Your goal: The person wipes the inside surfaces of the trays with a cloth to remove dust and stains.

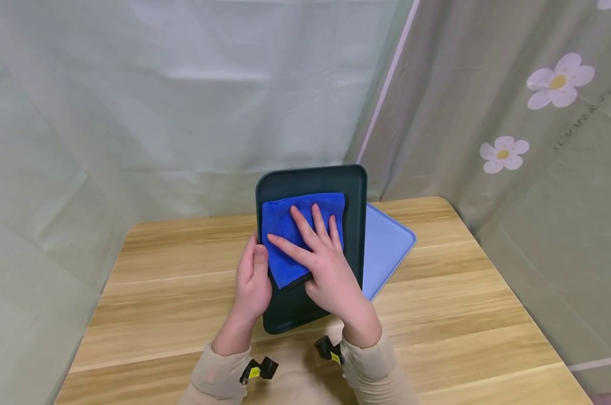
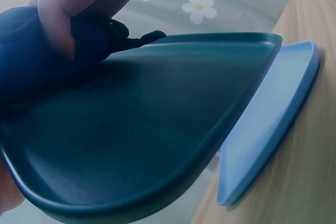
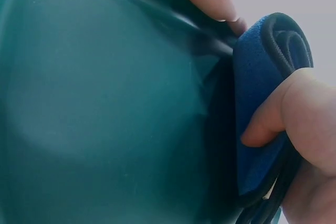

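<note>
A dark green tray [image 1: 353,236] is held up over the table, tilted toward the head camera. My left hand [image 1: 253,281] grips its left edge, thumb along the rim and the other fingers partly hidden. On the tray's inner face lies a folded blue cloth [image 1: 285,216] with dark edging. My right hand [image 1: 331,270] presses on the cloth with straight, spread fingers. In the right wrist view, the thumb [image 3: 268,121] rests against the cloth's folded side.
A light blue tray [image 1: 386,247] lies on the wooden table [image 1: 462,292], partly covered by the green one in the head view. Pale curtains [image 1: 209,112] hang behind and beside the table, with flowers printed on the right. Each sleeve carries a small black wrist device [image 1: 260,368].
</note>
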Action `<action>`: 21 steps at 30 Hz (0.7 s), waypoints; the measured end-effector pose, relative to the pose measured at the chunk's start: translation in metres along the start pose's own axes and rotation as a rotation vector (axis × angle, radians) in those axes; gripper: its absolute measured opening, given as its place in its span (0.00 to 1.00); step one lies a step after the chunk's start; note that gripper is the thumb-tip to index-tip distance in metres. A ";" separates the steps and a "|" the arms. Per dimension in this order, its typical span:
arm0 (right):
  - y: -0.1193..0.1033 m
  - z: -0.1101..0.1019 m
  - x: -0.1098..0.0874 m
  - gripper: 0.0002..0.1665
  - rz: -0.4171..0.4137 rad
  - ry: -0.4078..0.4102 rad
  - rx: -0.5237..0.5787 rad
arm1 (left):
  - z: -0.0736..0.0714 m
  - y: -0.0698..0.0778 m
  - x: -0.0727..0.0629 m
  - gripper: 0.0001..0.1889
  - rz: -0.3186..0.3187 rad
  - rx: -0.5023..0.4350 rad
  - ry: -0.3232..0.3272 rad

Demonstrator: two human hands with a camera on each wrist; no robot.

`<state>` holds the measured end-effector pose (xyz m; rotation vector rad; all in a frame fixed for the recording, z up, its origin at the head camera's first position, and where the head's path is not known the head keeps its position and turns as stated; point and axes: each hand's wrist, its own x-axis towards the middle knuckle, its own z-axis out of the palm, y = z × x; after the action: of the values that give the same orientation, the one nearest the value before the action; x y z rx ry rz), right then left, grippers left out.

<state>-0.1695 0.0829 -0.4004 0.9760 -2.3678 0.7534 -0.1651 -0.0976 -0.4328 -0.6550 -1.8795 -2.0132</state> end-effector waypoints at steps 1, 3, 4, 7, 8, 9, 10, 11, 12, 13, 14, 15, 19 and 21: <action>0.000 0.000 0.000 0.65 0.001 -0.002 -0.003 | 0.000 0.000 0.000 0.25 0.002 -0.002 0.002; 0.000 0.000 0.000 0.65 0.005 -0.005 -0.009 | 0.000 0.000 -0.001 0.25 0.005 -0.002 0.004; 0.000 0.000 0.000 0.65 0.007 -0.005 -0.011 | 0.000 -0.001 -0.001 0.25 0.006 -0.002 0.005; 0.001 0.000 -0.001 0.65 0.013 -0.003 -0.014 | 0.000 -0.001 -0.002 0.25 0.007 0.003 0.007; 0.001 -0.001 -0.001 0.65 0.017 -0.002 -0.014 | 0.000 -0.001 -0.002 0.25 0.005 0.008 0.007; 0.001 -0.001 -0.001 0.65 0.021 -0.001 -0.015 | 0.000 -0.001 -0.002 0.25 0.004 0.011 0.009; 0.001 -0.001 -0.001 0.65 0.025 0.000 -0.016 | 0.000 0.000 -0.002 0.25 0.003 0.014 0.010; 0.002 -0.002 -0.001 0.65 0.028 0.001 -0.015 | 0.000 0.000 -0.002 0.25 0.001 0.020 0.015; 0.002 -0.002 -0.001 0.65 0.032 0.001 -0.014 | 0.000 0.000 -0.002 0.25 -0.001 0.024 0.019; 0.002 -0.003 -0.002 0.65 0.036 0.001 -0.013 | 0.000 0.000 -0.002 0.25 -0.002 0.027 0.024; 0.003 -0.004 -0.002 0.65 0.040 0.002 -0.010 | 0.000 0.000 -0.002 0.25 -0.004 0.033 0.032; 0.004 -0.004 -0.002 0.65 0.045 0.004 -0.005 | -0.001 0.000 -0.002 0.25 -0.007 0.037 0.040; 0.007 -0.007 -0.003 0.65 0.065 0.015 0.016 | -0.002 0.000 -0.003 0.26 -0.022 0.059 0.074; 0.010 -0.008 -0.003 0.65 0.074 0.022 0.022 | -0.003 0.001 -0.003 0.27 -0.027 0.059 0.083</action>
<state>-0.1728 0.0957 -0.3992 0.8890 -2.3930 0.8145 -0.1626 -0.1004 -0.4340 -0.5255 -1.9012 -1.9618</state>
